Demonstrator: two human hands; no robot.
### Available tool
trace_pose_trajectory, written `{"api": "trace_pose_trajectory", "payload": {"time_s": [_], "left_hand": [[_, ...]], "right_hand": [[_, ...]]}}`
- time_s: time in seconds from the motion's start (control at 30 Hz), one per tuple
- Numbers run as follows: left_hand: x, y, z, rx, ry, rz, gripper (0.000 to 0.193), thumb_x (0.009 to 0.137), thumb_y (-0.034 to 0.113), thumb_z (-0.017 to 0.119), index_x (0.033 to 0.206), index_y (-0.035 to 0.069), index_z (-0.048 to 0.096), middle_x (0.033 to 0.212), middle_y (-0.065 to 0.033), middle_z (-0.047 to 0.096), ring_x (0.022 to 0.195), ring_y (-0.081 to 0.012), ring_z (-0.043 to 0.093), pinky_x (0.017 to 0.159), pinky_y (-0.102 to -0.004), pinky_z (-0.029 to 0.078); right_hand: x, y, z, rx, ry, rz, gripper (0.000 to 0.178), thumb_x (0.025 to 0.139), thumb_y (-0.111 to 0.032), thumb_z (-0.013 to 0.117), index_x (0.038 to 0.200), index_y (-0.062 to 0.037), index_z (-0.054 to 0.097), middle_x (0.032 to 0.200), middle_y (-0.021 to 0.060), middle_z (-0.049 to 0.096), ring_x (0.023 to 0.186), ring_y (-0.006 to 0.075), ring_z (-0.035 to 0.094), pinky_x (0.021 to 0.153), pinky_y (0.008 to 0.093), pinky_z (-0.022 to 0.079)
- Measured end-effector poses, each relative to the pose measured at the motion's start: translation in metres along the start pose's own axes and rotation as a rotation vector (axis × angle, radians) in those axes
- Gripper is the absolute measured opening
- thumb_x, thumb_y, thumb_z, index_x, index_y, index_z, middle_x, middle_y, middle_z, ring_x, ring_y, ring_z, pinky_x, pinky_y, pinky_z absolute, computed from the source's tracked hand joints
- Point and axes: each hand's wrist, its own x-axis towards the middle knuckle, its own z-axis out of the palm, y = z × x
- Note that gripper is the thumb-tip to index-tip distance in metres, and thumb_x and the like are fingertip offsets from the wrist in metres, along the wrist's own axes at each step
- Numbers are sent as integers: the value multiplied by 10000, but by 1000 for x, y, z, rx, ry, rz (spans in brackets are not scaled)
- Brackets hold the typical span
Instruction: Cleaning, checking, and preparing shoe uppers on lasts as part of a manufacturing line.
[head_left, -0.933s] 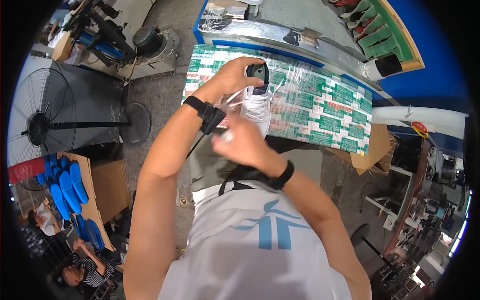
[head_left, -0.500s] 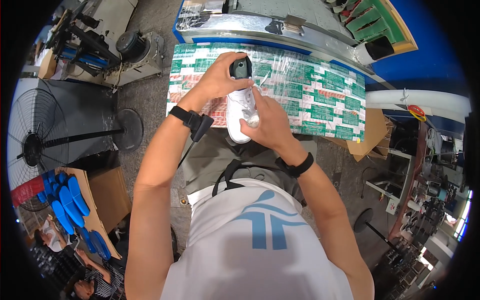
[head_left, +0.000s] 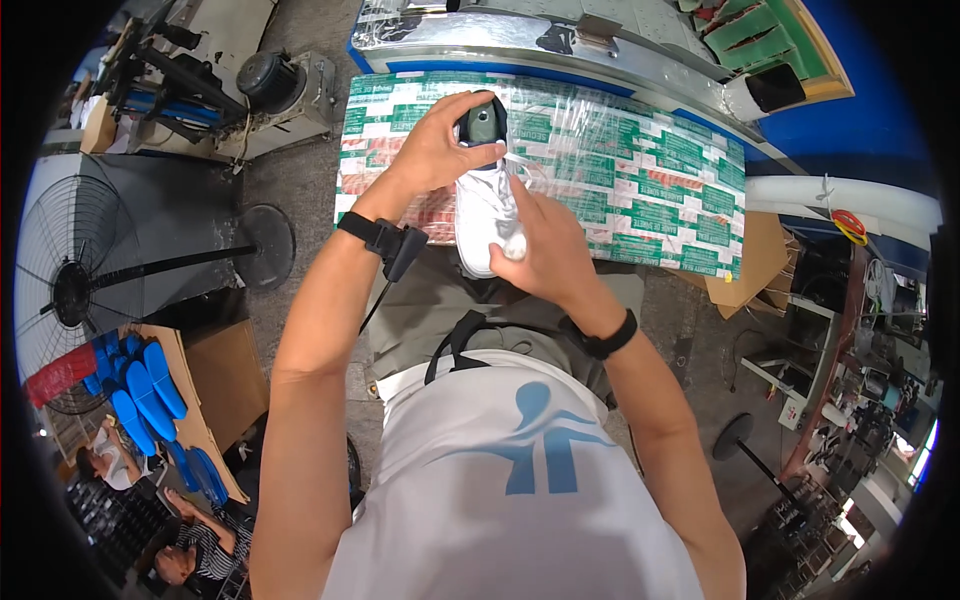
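Note:
A white lace-up sneaker [head_left: 474,225] stands with its toe toward me and its heel away. My left hand [head_left: 437,145] grips it at the heel end, fingers and thumb around the dark collar opening, where a dark green insole shows. Over the sneaker's right side is my right hand [head_left: 551,243], its index finger pointing up along the laces and its thumb near the toe. Between that thumb and the fingers shows a small, pale, rounded wad [head_left: 515,245]; its kind is unclear. The other right fingers are hidden under the hand.
Beneath the sneaker lies a work surface [head_left: 660,190] covered in green-and-white printed tape and clear film. Beyond it runs a metal-edged machine [head_left: 490,38]. To the left are a fan [head_left: 75,290] and blue insoles [head_left: 152,385]; two people sit at lower left. Cardboard [head_left: 750,275] leans at right.
The right thumb and index finger have shifted slightly right over the sneaker. The view has moved a little; the left hand keeps its hold on the heel end.

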Motion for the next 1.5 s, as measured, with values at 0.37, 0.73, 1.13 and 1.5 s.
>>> {"api": "trace_pose_trajectory", "payload": {"time_s": [0.37,0.73,1.13,1.5], "left_hand": [[1,2,-10,-71,-46,19,833,897,332,969,1618,136,601,1612,-182,532,1505,-335,539,1250,-469,471],[1,10,-8,20,-5,28,831,867,288,983,1591,115,612,1572,-197,552,1471,-369,555,1236,-457,475],[4,-2,-10,-110,-68,-28,852,874,325,987,1617,150,607,1592,-179,536,1486,-351,542,1251,-476,465],[-33,-19,-42,-676,-36,-289,1062,938,226,924,1788,133,295,1707,-223,466,1526,-318,508,1236,-484,470]], "right_hand": [[7,-30,-5,-71,10,-87,946,771,-325,900,1542,87,538,1039,180,677,900,379,669,803,509,543],[17,-47,23,195,-206,173,895,819,-334,877,1521,112,546,1104,218,736,1001,408,721,863,505,580],[-4,-18,-5,-77,-94,-61,888,771,-313,877,1487,118,576,970,178,654,889,368,662,787,498,528],[8,17,22,225,143,260,883,863,-303,844,1588,64,497,1090,226,699,1024,429,679,883,520,545]]}}
